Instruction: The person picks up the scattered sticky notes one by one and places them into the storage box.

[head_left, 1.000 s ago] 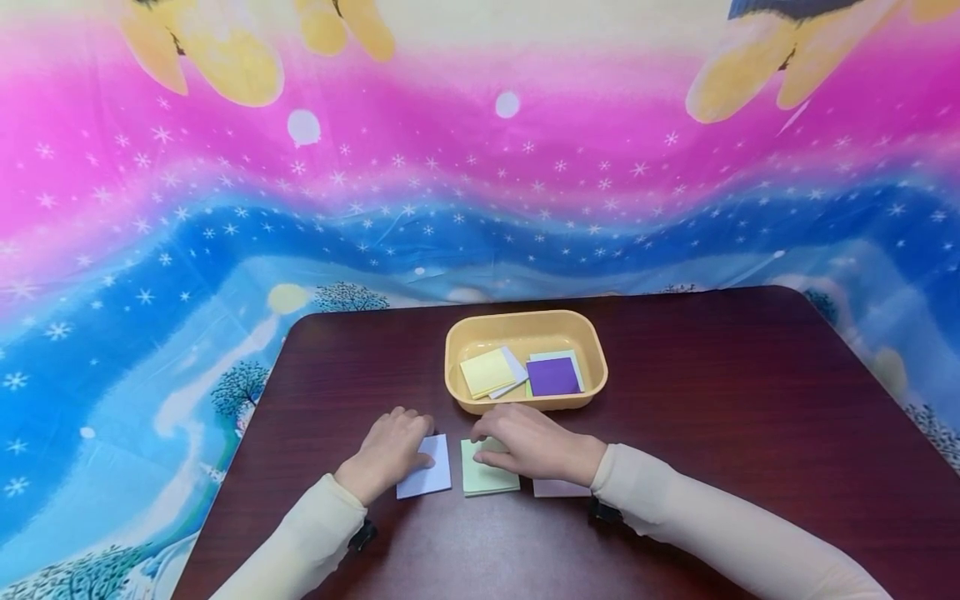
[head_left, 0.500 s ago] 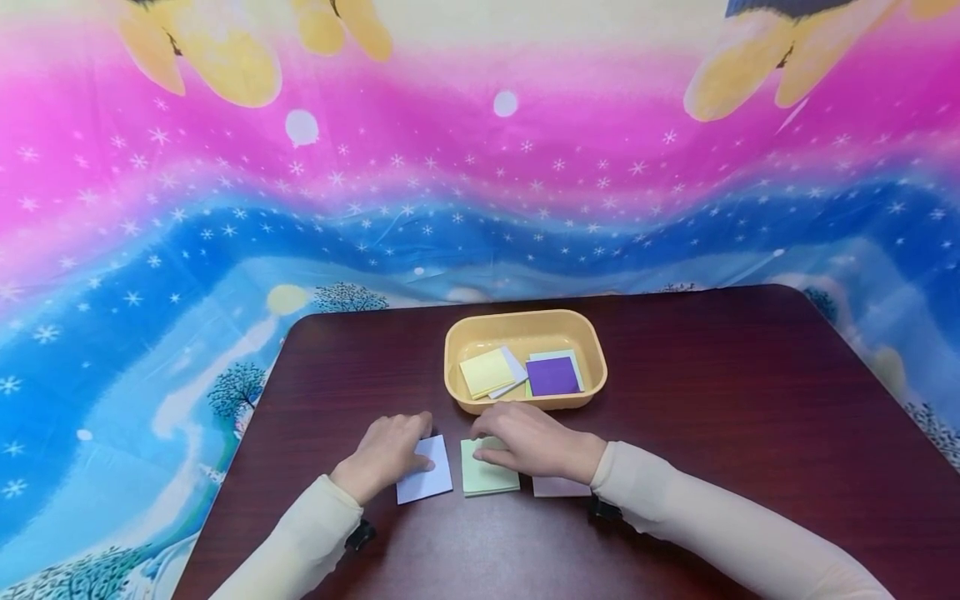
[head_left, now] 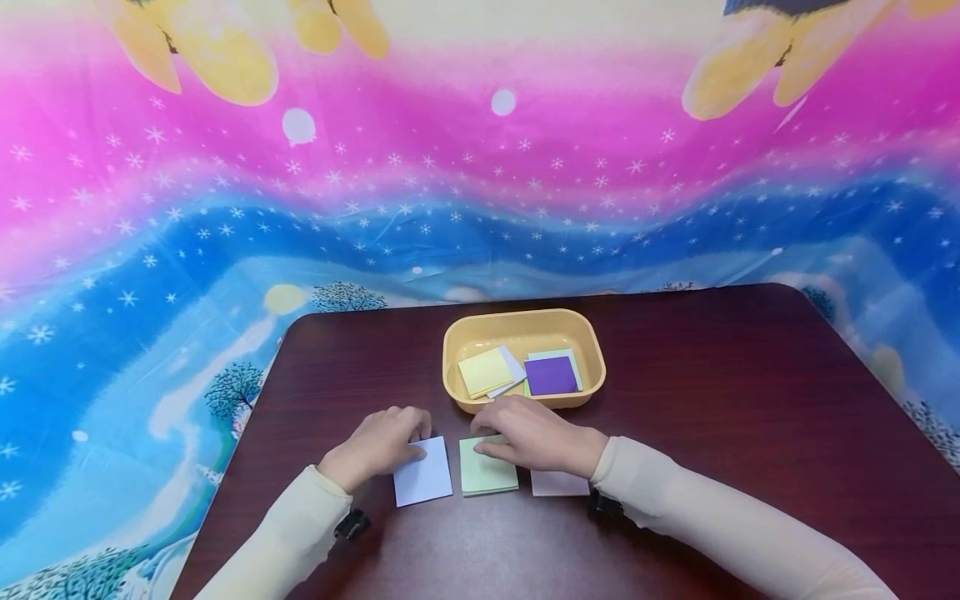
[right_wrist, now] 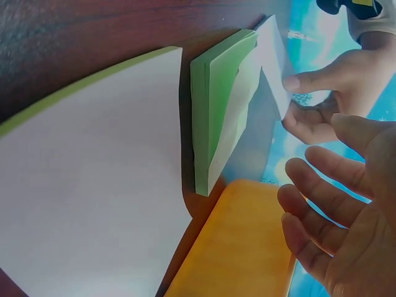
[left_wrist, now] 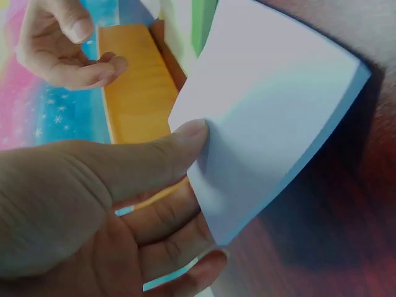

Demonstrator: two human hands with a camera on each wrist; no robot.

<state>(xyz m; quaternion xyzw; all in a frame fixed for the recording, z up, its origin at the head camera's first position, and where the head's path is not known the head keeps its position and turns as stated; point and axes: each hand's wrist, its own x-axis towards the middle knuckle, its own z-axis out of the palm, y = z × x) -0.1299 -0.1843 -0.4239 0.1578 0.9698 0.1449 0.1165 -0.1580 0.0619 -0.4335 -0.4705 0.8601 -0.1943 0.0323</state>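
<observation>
My left hand point(head_left: 378, 442) pinches a pale blue sticky note pad point(head_left: 424, 477) at its far edge. In the left wrist view the thumb point(left_wrist: 193, 133) lies on top of the pad, with fingers beneath; the pad appears tilted off the table. Over the far part of a light green sticky note pad point(head_left: 487, 473) hangs my right hand point(head_left: 536, 437), its fingers loosely bent and holding nothing. The right wrist view shows those fingers point(right_wrist: 328, 204) apart from the green pad point(right_wrist: 216, 111). A pale pinkish pad point(head_left: 558, 484) lies to the right, partly hidden by the right wrist.
Beyond the hands stands a yellow plastic basket point(head_left: 448, 375) holding a yellow pad point(head_left: 485, 372), a purple pad point(head_left: 551, 376) and other pale pads. The dark reddish wooden table point(head_left: 712, 400) ends at a printed cloth backdrop point(head_left: 480, 183).
My left hand has shifted slightly left, and the pale blue pad has come a little nearer, with more of it showing. The right hand stays nearly still over the green pad.
</observation>
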